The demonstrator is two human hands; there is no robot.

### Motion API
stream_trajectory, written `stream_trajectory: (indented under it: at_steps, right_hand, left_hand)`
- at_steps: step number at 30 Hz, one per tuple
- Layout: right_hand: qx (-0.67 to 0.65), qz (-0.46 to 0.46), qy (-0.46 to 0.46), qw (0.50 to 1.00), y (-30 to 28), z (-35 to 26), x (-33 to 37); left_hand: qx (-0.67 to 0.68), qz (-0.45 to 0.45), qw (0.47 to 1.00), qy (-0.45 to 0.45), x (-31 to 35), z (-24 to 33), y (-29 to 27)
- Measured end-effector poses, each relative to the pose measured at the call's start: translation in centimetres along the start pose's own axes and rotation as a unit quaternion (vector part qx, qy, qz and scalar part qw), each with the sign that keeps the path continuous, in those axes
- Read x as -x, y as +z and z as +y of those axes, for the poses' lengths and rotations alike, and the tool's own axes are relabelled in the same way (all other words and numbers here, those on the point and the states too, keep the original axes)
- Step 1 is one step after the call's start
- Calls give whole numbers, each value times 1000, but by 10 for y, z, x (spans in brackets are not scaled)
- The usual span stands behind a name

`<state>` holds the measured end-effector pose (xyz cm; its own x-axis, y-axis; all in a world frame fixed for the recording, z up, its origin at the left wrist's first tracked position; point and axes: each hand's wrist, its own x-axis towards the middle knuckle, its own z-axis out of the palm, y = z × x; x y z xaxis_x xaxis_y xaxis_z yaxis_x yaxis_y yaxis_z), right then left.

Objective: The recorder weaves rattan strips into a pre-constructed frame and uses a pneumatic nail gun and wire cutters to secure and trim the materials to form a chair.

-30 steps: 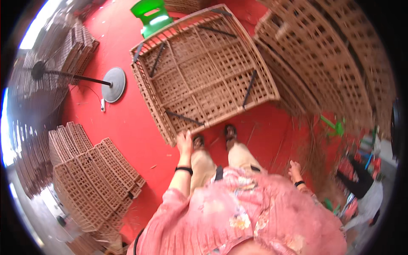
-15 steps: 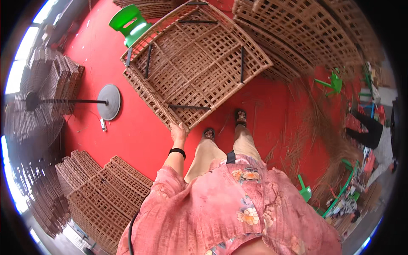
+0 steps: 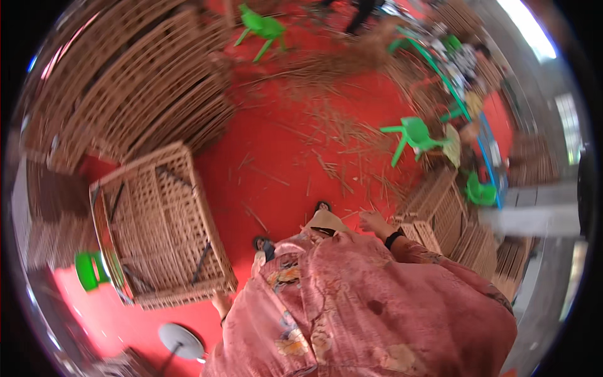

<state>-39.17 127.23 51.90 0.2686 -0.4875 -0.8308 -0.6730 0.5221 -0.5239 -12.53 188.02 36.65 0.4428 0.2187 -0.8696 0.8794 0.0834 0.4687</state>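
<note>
A large, shallow woven rattan tray [image 3: 166, 226] with dark strips across its corners stands tilted at my left, its latticed inside in view. At its near lower corner, my left hand [image 3: 221, 304] grips the rim, its fingers partly hidden by the tray edge and my sleeve. My right hand [image 3: 374, 222], with a black band at the wrist, is held out over the red floor to the right. Its fingers look loosely bent and apart, with nothing in them. It is nearest to a stack of woven pieces [image 3: 433, 207].
Tall stacks of woven trays [image 3: 151, 81] rise at the far left. Loose rattan strips [image 3: 333, 125] litter the red floor [image 3: 264, 182]. Green chairs stand ahead [image 3: 264, 28] and right [image 3: 414, 135]. A green chair [image 3: 91, 270] and round fan base [image 3: 181, 339] are at left.
My view has turned right, so the tray now appears at the left, still in my left hand. My right hand has come into view. The picture is blurred by motion.
</note>
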Motion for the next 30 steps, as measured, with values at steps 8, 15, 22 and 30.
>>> stream_trajectory:
  at_steps: [8,15,22,30]
  right_hand:
    - [-165,122,73,976,-70,103,26]
    - [-330,228,148,904,-166,224,22]
    - [-460,324,93,822,-212,257,35]
    - [-493,394,176,756,-182,220,74]
  left_hand:
    - [-272,-97,957,35,74,51,163]
    - [-407,-183,892,76,125,65,351]
    - [-569,-306,741,183,240,56,563]
    - [-705,-370,571,200,211,25,698]
